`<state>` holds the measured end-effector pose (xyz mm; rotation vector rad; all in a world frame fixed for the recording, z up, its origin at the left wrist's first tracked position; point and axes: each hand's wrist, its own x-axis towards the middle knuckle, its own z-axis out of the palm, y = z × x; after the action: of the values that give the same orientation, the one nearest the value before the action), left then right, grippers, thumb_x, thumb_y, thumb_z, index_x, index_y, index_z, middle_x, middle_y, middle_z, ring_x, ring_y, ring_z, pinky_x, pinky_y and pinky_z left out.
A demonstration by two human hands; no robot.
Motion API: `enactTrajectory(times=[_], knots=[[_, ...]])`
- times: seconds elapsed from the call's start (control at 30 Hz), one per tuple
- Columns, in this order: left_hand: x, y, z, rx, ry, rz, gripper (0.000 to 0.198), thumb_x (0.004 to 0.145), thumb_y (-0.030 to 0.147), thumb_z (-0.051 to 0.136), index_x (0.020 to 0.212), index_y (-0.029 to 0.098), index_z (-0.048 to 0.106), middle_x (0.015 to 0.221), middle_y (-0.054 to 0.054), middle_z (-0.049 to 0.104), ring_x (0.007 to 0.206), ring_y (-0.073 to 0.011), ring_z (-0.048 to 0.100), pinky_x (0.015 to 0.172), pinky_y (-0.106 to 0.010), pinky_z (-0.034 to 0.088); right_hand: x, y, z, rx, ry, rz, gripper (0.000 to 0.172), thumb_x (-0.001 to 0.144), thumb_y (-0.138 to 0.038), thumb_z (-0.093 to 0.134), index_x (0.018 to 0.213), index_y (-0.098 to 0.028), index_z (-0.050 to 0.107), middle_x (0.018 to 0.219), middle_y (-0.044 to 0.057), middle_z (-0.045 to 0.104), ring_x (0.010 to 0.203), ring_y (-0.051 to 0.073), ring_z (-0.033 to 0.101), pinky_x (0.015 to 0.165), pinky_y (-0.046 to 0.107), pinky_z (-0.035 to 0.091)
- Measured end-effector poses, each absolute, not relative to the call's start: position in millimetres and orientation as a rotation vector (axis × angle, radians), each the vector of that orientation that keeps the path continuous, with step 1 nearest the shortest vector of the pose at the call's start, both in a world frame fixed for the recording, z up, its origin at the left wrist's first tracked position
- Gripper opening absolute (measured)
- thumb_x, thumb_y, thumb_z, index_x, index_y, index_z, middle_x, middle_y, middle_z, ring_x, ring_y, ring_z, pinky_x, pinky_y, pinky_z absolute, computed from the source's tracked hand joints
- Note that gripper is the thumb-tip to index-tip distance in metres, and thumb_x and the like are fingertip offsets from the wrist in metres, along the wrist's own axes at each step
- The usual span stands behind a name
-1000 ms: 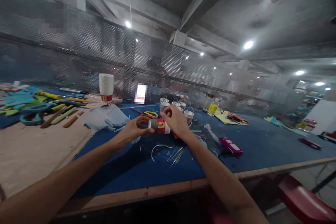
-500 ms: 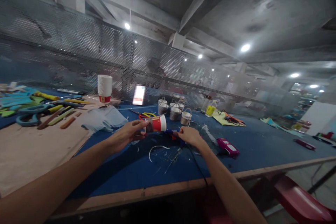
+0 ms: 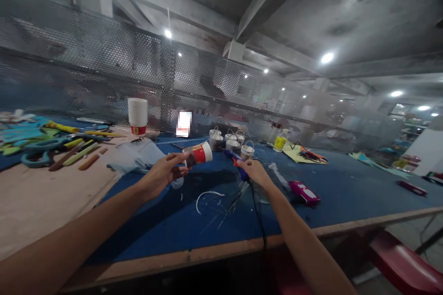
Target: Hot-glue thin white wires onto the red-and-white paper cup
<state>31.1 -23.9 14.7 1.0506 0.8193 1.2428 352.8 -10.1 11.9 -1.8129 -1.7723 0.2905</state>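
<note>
My left hand [image 3: 161, 179] is closed around the base of a red paper cup [image 3: 198, 153] with a brown wrapping at its lower end. The cup lies on its side in the air, its white rim facing right and slightly up. In my right hand [image 3: 254, 173] is a blue glue gun [image 3: 242, 174] with a black cord trailing down; its nozzle end points up and left, apart from the cup. Behind it stand several small wrapped cups with loop handles [image 3: 247, 151]. A curved white strip [image 3: 204, 196] and thin clear strands lie on the blue tabletop [image 3: 166, 230].
A stack of paper cups [image 3: 137, 115] and a lit phone screen [image 3: 183, 124] stand at the back. Scissors [image 3: 36, 159] and tools lie left, beside pale blue cloth [image 3: 138, 159]. To the right are a purple device [image 3: 304, 192], a yellow-labelled bottle [image 3: 279, 142] and yellow paper [image 3: 294, 154].
My left hand has drawn the cup left and slightly up, away from the glue gun. My right hand has raised and tilted the glue gun, so more of it shows.
</note>
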Motion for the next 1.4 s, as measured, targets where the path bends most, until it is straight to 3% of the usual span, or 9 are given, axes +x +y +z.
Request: enactTrajectory(times=[0.13,0.23,0.3,0.47,0.63,0.77,0.87,1.03,1.4], knots=[[30.6,-22.1,12.4,1.003,0.797,1.254,0.035,0.076,0.035,0.092,0.094,0.018,0.068,0.095,-0.007,0.075,0.086,-0.0186,0.075,0.079,-0.028,0.062,341.3,-18.6,18.0,-1.357,-1.475,0.817,0.053,0.086,-0.073,0.060,0.083,-0.020,0.064,0.070,0.000,0.062,0.061,0.015,0.057,0.056,0.026,0.047],[31.2,-22.9,12.5,0.980,0.778,1.245,0.035,0.075,0.029,0.093,0.095,0.020,0.066,0.098,-0.007,0.077,0.087,-0.0189,0.077,0.079,-0.028,0.063,322.6,-32.9,24.3,-1.089,-1.246,1.105,0.050,0.072,-0.065,0.080,0.090,-0.021,0.064,0.076,-0.002,0.063,0.059,0.012,0.058,0.053,0.023,0.049],[31.7,-23.7,13.1,0.976,0.789,1.246,0.037,0.074,0.026,0.094,0.095,0.019,0.065,0.101,-0.008,0.078,0.084,-0.0180,0.077,0.078,-0.027,0.064,310.4,-42.5,28.4,-0.995,-1.262,1.161,0.045,0.075,-0.058,0.080,0.093,-0.021,0.063,0.081,-0.001,0.067,0.055,0.010,0.057,0.050,0.022,0.047],[32.5,-23.4,12.6,0.992,0.843,1.244,0.040,0.073,0.026,0.095,0.096,0.019,0.064,0.100,-0.008,0.078,0.084,-0.0183,0.078,0.080,-0.028,0.064,292.9,-59.4,31.1,-0.952,-1.456,0.959,0.031,0.087,-0.049,0.073,0.093,-0.019,0.066,0.052,-0.007,0.054,0.042,0.009,0.046,0.044,0.022,0.037],[32.5,-22.0,9.1,1.019,0.836,1.253,0.045,0.071,0.029,0.097,0.098,0.019,0.062,0.099,-0.006,0.076,0.083,-0.0175,0.077,0.082,-0.030,0.064,287.2,-68.3,23.8,-1.080,-1.625,0.779,0.030,0.091,-0.047,0.069,0.097,-0.019,0.075,0.052,-0.003,0.061,0.046,0.014,0.055,0.052,0.027,0.046],[33.4,-23.4,8.6,1.043,0.859,1.272,0.048,0.071,0.031,0.097,0.101,0.020,0.061,0.095,-0.003,0.075,0.078,-0.0153,0.075,0.081,-0.030,0.064,285.2,-70.0,15.6,-1.180,-1.730,0.596,0.032,0.093,-0.050,0.067,0.080,-0.021,0.073,0.052,-0.001,0.062,0.049,0.018,0.061,0.055,0.030,0.050],[34.6,-25.7,10.8,1.076,0.878,1.276,0.049,0.070,0.034,0.097,0.101,0.020,0.062,0.095,-0.003,0.075,0.079,-0.0154,0.075,0.080,-0.030,0.064,285.1,-68.6,10.0,-1.187,-1.794,0.411,0.032,0.092,-0.051,0.069,0.079,-0.022,0.075,0.062,0.003,0.070,0.064,0.023,0.071,0.062,0.032,0.055],[37.0,-29.6,15.8,1.112,0.917,1.278,0.047,0.069,0.035,0.097,0.099,0.019,0.064,0.093,-0.003,0.074,0.078,-0.0155,0.074,0.079,-0.030,0.064,286.1,-63.4,2.7,-1.155,-1.847,0.158,0.034,0.096,-0.047,0.067,0.112,-0.020,0.079,0.101,0.009,0.082,0.094,0.030,0.077,0.086,0.040,0.060],[40.0,-32.2,17.7,1.175,0.958,1.290,0.052,0.062,0.030,0.098,0.100,0.018,0.066,0.097,-0.002,0.072,0.080,-0.0176,0.074,0.080,-0.034,0.063,287.7,-62.6,1.4,-1.294,-1.922,-0.158,0.033,0.097,-0.046,0.066,0.117,-0.022,0.078,0.100,0.010,0.082,0.091,0.031,0.078,0.083,0.040,0.060]])
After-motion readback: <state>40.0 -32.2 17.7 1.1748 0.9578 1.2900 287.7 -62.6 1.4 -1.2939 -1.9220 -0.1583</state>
